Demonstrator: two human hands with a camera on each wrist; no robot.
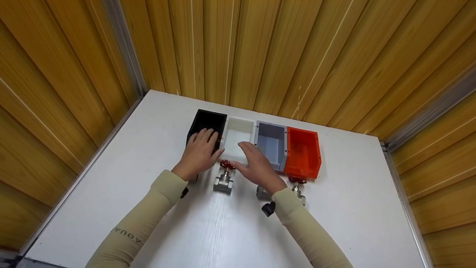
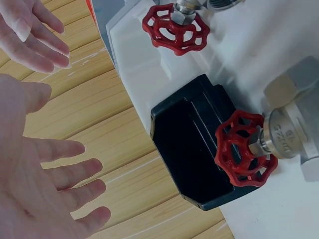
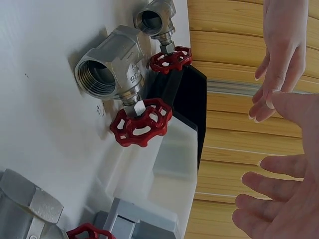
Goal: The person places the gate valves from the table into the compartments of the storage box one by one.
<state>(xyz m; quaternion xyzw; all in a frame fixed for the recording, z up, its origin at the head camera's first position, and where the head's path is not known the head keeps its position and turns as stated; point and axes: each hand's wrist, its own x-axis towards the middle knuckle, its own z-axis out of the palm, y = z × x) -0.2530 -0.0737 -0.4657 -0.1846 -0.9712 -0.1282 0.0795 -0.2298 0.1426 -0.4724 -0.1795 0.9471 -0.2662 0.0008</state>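
My left hand is held over the black bin, its fingers loosely extended and holding nothing. Over the white bin and the edge of the grey bin hovers my right hand, also holding nothing. Between the hands stands a metal gate valve with a red handwheel, in front of the white bin. Another valve is mostly hidden by the right hand. In the left wrist view, a valve with a red handwheel stands by the black bin.
An orange bin ends the row on the right, with a valve before it. The bins stand side by side on a white table. Wood-patterned panels rise behind the table and at both sides.
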